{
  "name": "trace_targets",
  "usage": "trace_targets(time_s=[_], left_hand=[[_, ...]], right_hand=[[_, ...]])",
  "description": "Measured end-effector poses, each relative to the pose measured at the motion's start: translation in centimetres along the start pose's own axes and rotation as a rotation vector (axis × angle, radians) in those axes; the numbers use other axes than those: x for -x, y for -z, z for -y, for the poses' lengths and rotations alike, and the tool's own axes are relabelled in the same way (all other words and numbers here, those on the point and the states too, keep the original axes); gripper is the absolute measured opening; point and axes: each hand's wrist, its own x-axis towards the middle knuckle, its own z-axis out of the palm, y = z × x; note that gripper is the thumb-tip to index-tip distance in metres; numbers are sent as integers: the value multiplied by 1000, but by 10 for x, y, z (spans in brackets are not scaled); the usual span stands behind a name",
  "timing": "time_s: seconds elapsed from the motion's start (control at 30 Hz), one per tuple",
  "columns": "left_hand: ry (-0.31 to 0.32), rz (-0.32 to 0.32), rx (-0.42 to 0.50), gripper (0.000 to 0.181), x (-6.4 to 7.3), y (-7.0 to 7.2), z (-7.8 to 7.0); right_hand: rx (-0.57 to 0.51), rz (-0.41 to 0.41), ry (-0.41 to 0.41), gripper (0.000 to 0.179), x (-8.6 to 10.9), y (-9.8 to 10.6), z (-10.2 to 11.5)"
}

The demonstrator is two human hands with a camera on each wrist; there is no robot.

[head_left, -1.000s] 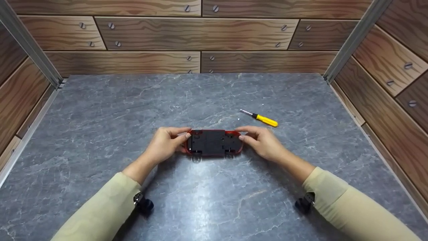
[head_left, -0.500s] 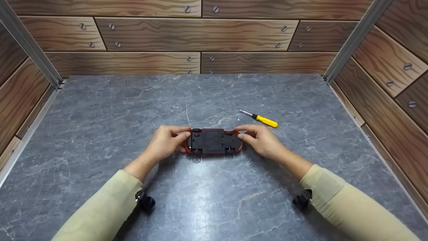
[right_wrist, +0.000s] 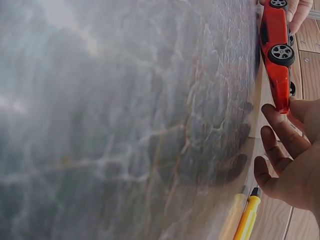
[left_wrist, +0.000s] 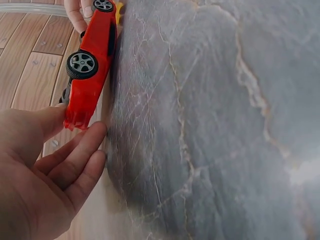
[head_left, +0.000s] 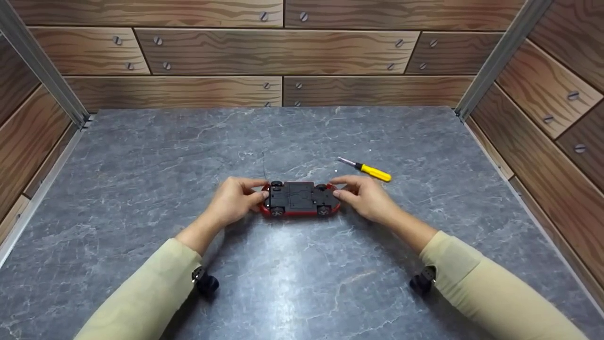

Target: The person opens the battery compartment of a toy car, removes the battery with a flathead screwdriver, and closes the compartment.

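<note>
A black-bottomed red toy car [head_left: 300, 197] is held upturned between left hand [head_left: 232, 203] and right hand [head_left: 369, 200], each pinching one end.

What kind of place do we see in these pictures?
It looks like a small work booth, though I cannot be sure. A grey marble-patterned tabletop is enclosed by plank-patterned walls with metal corner posts; a yellow screwdriver lies near an upturned red toy car.

The left hand [left_wrist: 42, 182] pinches one end of an upturned red toy car [left_wrist: 100, 55] over the table [left_wrist: 215, 130]; the right hand [left_wrist: 76, 14] holds its far end. Wooden boards [left_wrist: 35, 75] show beyond the table's edge.
</note>
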Motion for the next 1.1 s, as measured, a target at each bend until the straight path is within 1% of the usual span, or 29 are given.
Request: trace_targets(time_s=[0.2,0.27,0.4,0.53,0.7,0.83,0.97,1.1], left_hand=[[-62,-21,-135,37,4,3,0],[-83,-27,-184,37,6,5,-1],[-125,-24,-245,41,12,10,-3],[-202,-10,-325,45,18,16,-4],[-309,39,-438,53,25,22,-4],[-388,86,-548,62,29,25,-3],[-459,151,-670,69,32,25,-2],[-528,204,-752,72,33,24,0]], right_hand=[[24,-14,-1,34,2,-1,2],[42,-29,11,34,4,0,3],[82,-77,45,36,11,4,8],[128,-110,79,40,22,8,13],[209,-101,133,47,37,8,20],[277,-81,181,56,49,4,24],[369,-51,193,63,60,-2,29],[444,-8,177,68,65,-6,34]])
